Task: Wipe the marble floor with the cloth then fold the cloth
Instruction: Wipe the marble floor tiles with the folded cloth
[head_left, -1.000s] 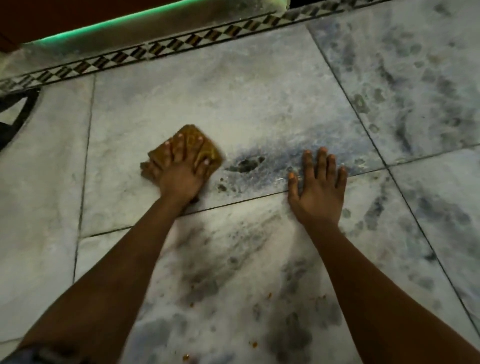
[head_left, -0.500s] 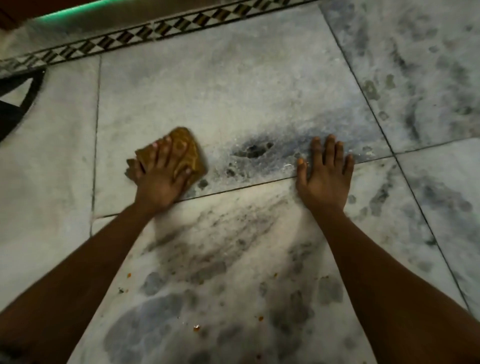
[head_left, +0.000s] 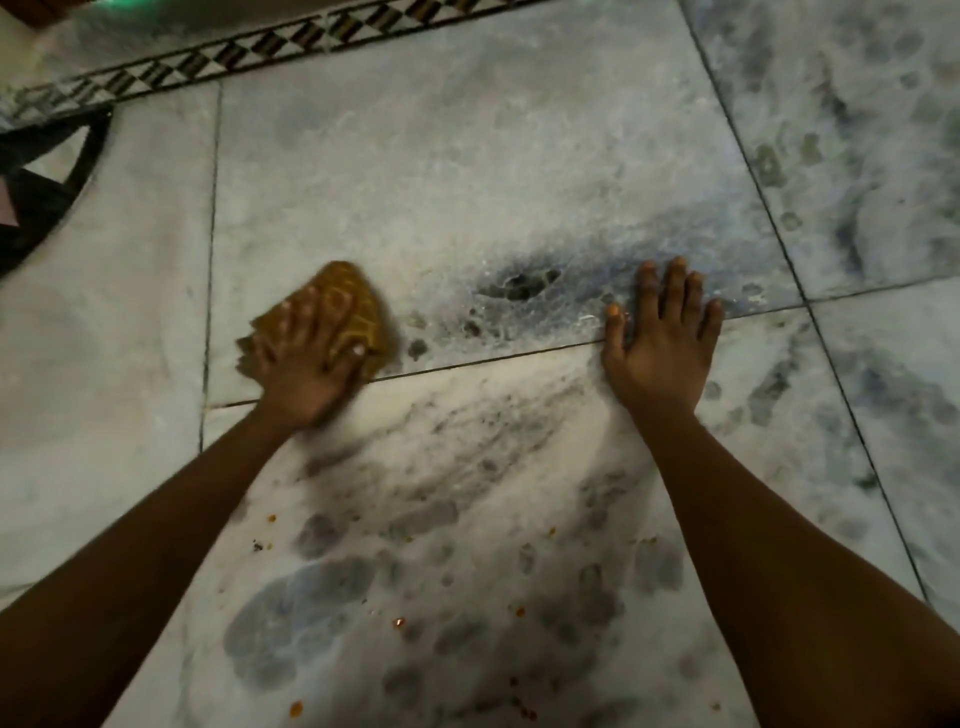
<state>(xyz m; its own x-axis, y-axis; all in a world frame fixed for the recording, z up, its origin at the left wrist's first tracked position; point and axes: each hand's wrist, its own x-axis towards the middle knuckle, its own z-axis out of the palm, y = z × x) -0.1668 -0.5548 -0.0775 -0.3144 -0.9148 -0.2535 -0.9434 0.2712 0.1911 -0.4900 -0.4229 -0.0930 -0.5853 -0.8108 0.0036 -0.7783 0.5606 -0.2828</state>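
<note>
Left hand (head_left: 306, 374), grip flat with fingers spread, presses the bunched brown cloth (head_left: 358, 306) onto the marble floor (head_left: 467, 156), now nearer the left tile seam (head_left: 210, 260) and farther from the dark patch (head_left: 519, 286) than a second ago, while the right hand (head_left: 665, 348) stays flat and open as a brace: wiping is under way, folding not yet begun.

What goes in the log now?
step: wiping | left hand: presses cloth on marble floor | right hand: flat on floor | fold: pending

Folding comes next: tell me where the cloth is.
Head view, left of centre: the cloth lies flat under the left hand, left of the dark stain.
</note>
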